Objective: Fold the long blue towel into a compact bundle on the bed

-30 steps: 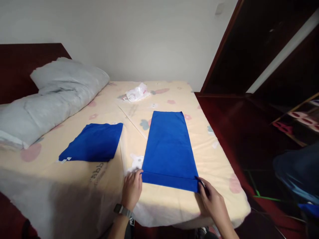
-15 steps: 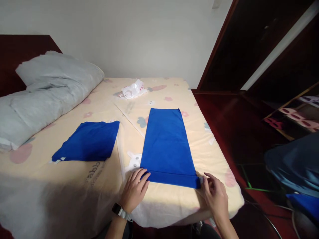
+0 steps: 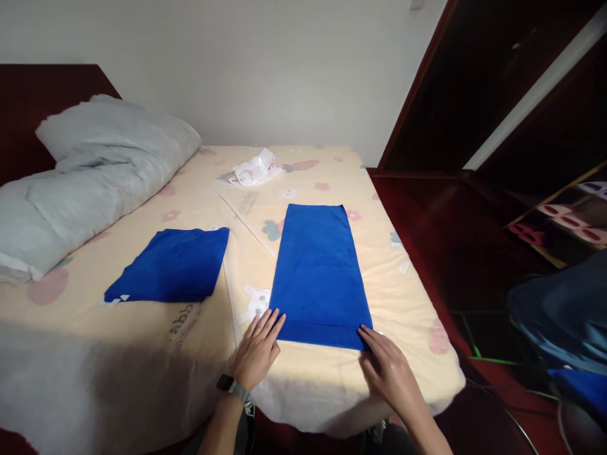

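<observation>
A long blue cloth point(image 3: 318, 272) lies flat on the patterned bed sheet point(image 3: 313, 373), with a narrow folded strip along its near edge. The fingers of my left hand point(image 3: 258, 347) rest flat on its near left corner; a watch is on that wrist. On the near right corner lie the fingertips of my right hand point(image 3: 386, 363), fingers extended and the thumb apart. Neither hand grips anything. To the left, a second blue cloth point(image 3: 173, 265) is spread, with small white tags at its near left corner.
A grey quilt point(image 3: 109, 164) is heaped at the left by the dark headboard point(image 3: 47, 114). Near the wall sits a crumpled white plastic bag point(image 3: 257, 168). Right of the bed are a shoe rack with slippers point(image 3: 571, 221) and dark blue fabric point(image 3: 559, 316).
My right hand has moved left from beside the strip onto the cloth's near right corner, its fingers now extended. The strip's right end lies flatter. My left hand stays at the left corner.
</observation>
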`<state>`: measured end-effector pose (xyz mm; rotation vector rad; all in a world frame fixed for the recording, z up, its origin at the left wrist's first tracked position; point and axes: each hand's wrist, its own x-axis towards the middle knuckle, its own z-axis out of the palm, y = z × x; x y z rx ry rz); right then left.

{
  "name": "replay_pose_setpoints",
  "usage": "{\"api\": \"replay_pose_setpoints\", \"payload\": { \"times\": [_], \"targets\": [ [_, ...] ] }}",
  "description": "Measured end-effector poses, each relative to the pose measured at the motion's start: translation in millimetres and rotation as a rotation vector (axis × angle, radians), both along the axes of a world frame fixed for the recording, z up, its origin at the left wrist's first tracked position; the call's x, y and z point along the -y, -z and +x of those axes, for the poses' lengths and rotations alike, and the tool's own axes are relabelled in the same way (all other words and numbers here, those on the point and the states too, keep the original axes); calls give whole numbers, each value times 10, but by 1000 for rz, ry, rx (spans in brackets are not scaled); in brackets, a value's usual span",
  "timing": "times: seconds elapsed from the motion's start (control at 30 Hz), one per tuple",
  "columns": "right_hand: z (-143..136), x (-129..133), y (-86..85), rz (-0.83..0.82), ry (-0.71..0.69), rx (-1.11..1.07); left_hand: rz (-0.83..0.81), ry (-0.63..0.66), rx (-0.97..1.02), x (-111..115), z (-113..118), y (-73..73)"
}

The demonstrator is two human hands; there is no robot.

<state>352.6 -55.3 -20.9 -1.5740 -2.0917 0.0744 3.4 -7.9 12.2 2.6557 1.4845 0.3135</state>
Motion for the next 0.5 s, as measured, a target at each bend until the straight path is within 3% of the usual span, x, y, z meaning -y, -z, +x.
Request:
{"api": "replay_pose_setpoints", "payload": {
  "times": [0.13, 0.37, 0.5],
  "targets": [
    [1, -22, -41, -22, 49, -142, -62, -70, 145, -40, -59, -10],
    [11, -81, -196, -266, 316, -466, -131, -218, 449, -112, -81, -30],
    [-15, -136, -194, -250, 398, -538, -91, -336, 574, -141, -71, -14]
  ]
}}
